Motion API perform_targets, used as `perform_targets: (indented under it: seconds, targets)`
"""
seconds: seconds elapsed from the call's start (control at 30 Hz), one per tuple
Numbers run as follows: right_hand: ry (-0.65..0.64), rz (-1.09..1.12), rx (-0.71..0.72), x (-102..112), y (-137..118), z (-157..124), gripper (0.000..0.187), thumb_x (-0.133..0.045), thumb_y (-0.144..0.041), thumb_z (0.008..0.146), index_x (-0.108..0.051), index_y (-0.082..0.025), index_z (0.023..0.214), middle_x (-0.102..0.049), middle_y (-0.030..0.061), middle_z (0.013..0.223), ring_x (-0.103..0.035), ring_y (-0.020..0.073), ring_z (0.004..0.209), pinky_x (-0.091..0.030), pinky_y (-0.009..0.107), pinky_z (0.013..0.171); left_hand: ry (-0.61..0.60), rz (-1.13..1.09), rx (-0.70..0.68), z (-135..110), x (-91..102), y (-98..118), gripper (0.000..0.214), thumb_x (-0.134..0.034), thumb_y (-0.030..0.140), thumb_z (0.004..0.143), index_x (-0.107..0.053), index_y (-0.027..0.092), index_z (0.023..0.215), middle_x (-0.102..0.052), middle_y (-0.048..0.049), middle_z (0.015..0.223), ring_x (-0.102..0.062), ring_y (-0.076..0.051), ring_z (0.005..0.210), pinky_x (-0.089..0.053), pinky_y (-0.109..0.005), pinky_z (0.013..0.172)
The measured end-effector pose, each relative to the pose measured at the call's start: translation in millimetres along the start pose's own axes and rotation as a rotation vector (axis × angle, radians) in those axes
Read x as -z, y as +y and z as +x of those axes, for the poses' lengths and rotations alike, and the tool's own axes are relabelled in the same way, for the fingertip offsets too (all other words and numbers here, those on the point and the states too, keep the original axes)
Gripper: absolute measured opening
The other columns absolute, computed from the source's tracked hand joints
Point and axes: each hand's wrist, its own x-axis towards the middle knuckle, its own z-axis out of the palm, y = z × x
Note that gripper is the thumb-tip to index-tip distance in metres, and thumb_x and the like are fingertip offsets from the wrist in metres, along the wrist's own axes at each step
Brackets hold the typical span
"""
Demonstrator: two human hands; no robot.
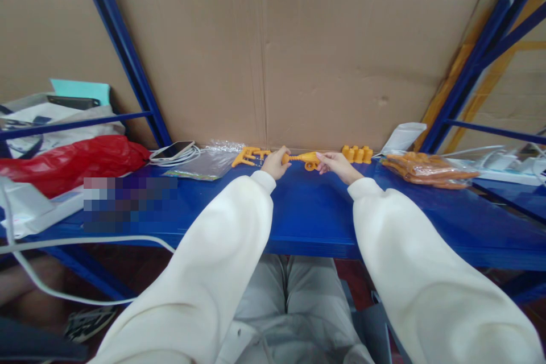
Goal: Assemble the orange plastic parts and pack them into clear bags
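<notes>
Near the back of the blue table, an orange plastic piece (303,157) with a ridged, screw-like stem and a flared part stretches between my two hands. My left hand (276,164) is closed around its left end, where a bit of orange shows at the fingertips. The right end is pinched by the fingers of my right hand (336,165). Just below the piece, close to my right fingers, is a small round orange part (311,166). Left of my left hand lies an orange branched plastic part (251,156). A row of several orange cylinders (356,154) stands to the right.
A clear plastic bag (209,160), a phone (173,151) and a coiled white cable (187,156) lie left. Beyond them is a red bag (81,164). To the right sits a wrapped orange bundle (429,169). Cardboard (324,68) walls off the back between blue posts.
</notes>
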Motion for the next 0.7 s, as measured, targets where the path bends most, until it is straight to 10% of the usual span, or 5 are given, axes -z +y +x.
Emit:
perform_targets:
  seconds: [0.7]
  targets:
    - [0.017,-0.099,-0.039,-0.9,7.6,6.1,0.059,-0.059,-0.079,0.079,-0.053,-0.022,0.065,-0.057,0.0031,0.048,-0.053,0.0136,0.04,-0.044,0.026,0.041,0.003,-0.01,-0.001,-1.7,0.0,5.2,0.031,-0.071,0.007,0.076,-0.061,0.02,0.102,-0.071,-0.0021,0.091,-0.069,-0.019,0.089,-0.052,-0.032,0.089]
